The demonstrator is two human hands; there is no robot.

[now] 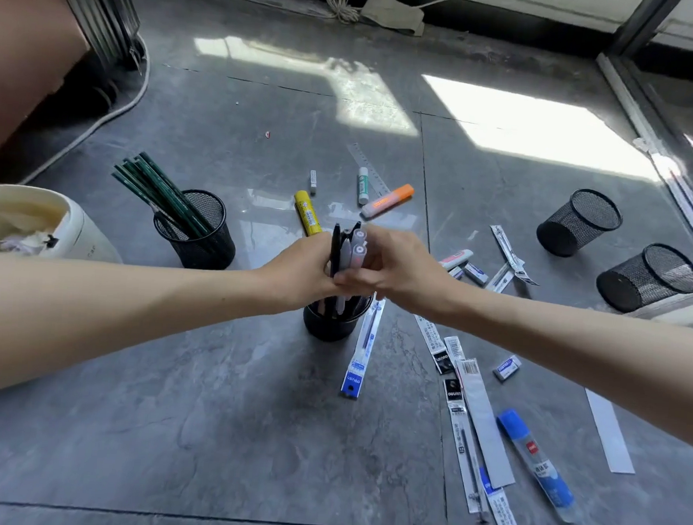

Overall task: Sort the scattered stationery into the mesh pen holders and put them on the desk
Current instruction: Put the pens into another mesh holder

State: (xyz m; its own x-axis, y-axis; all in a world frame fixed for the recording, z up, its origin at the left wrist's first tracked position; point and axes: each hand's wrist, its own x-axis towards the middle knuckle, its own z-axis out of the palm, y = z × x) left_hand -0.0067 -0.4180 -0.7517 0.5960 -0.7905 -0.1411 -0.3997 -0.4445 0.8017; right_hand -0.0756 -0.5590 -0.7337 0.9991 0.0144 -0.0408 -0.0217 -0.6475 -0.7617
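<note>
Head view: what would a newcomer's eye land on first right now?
The left hand and right hand together grip a bundle of pens at centre, its lower ends inside a black mesh holder. Left of it a pencil holder bristles with green pencils. Loose refill packets and a blue glue stick lie scattered at lower right.

Grey stone-look tile floor (205, 416) with 2 bright sun patches (539, 128) on it. Cream bin (87, 226) at the left edge, crumpled tissue (26, 238) inside. A white cable (115, 110) snakes past a brown panel (20, 59). Up top there's a coiled cord (340, 2) touching some beige cloth (392, 13). Metal door track (645, 130) on the right.
</note>
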